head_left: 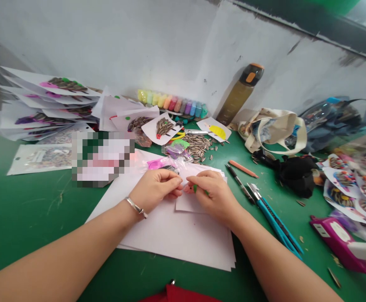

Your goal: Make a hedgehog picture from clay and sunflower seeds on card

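Note:
My left hand (154, 184), with a silver bangle at the wrist, is closed in a pinch above a stack of white paper (170, 235). Whatever lies between its thumb and forefinger is too small to name. Just to the right, my right hand (216, 195) has its fingers curled together, and what they hold is hidden. Under that hand lies a small white card (187, 204). A bit of pink clay (189, 188) and some green show beside its fingers. Behind my left hand sits a bright pink clay packet (156, 163).
Sunflower seeds (198, 147) lie heaped behind the hands, below a row of coloured clay (173, 105) and a leaning bottle (241, 94). Seed-decorated cards (60, 98) are stacked left. A pen (240, 183), blue-handled tool (273, 222) and magenta device (340, 241) lie right.

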### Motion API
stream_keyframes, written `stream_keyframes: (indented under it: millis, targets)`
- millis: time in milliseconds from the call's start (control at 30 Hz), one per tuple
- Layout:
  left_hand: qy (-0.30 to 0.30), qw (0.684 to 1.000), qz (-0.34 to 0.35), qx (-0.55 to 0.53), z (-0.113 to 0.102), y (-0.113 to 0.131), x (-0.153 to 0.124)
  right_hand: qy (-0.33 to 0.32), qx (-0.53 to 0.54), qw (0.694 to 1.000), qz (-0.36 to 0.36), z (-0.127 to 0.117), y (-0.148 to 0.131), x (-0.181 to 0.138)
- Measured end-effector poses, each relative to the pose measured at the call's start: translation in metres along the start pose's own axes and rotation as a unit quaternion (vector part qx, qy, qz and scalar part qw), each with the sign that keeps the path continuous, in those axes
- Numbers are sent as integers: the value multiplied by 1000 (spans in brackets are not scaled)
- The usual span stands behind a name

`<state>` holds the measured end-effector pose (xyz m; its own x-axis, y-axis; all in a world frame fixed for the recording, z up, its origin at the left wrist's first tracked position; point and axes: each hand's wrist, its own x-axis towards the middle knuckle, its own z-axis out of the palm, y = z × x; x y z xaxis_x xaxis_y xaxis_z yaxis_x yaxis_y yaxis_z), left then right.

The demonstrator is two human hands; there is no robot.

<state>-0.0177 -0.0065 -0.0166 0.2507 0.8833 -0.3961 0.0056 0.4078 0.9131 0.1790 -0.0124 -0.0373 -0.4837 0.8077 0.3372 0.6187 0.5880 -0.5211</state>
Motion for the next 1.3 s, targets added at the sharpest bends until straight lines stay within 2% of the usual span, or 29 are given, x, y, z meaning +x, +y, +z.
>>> stream_keyframes:
  millis: [200, 433, 600, 1300]
  targets:
    - [-3, 1000, 7, 4, -1, -3, 1, 27, -10, 1000, 0, -6, 0, 0]
    - [-6, 1000, -1, 13, 0, -2, 1, -16, -17, 1000, -12, -7, -4, -1]
    - [-7, 1000, 5, 12, 0, -3, 1, 5, -28, 1000, -3, -8, -3, -1]
    - [-2, 1000, -11, 12, 1, -1, 0, -17, -4, 1000, 0, -4, 1, 0]
